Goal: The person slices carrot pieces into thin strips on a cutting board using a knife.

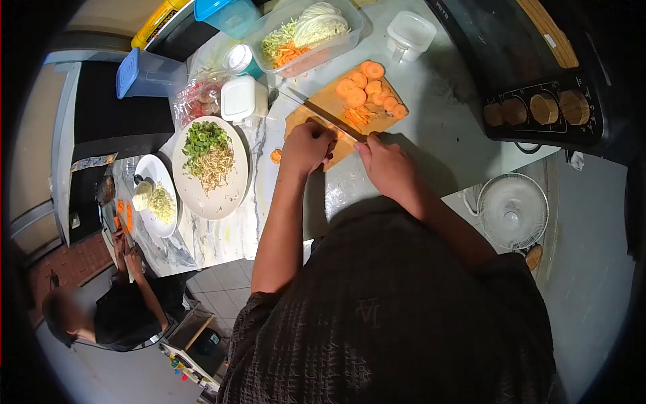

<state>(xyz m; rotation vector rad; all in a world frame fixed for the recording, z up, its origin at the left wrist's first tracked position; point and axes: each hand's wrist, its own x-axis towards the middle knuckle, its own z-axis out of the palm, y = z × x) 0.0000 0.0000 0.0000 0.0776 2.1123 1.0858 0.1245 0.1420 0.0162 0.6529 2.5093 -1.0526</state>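
My right hand (385, 161) is closed around the handle of a kitchen knife (328, 116), whose long blade points up and left across the wooden cutting board (313, 104). Beside the blade, my left hand (309, 147) has its fingers curled down on a carrot slice (332, 130), mostly hidden by the fingers and knife. Beyond the blade on the board are thin carrot strips (360, 119) and several round carrot slices (356, 96). A stray carrot piece (276, 156) lies left of my left wrist.
A clear container (356, 30) holds cabbage and shredded carrot. An oval plate (208, 209) carries chopped greens and sprouts; a smaller plate (166, 227) lies left. White tubs (237, 97) stand nearby. At right are an oven (538, 87) and a strainer basket (513, 210). Another person (131, 310) works at lower left.
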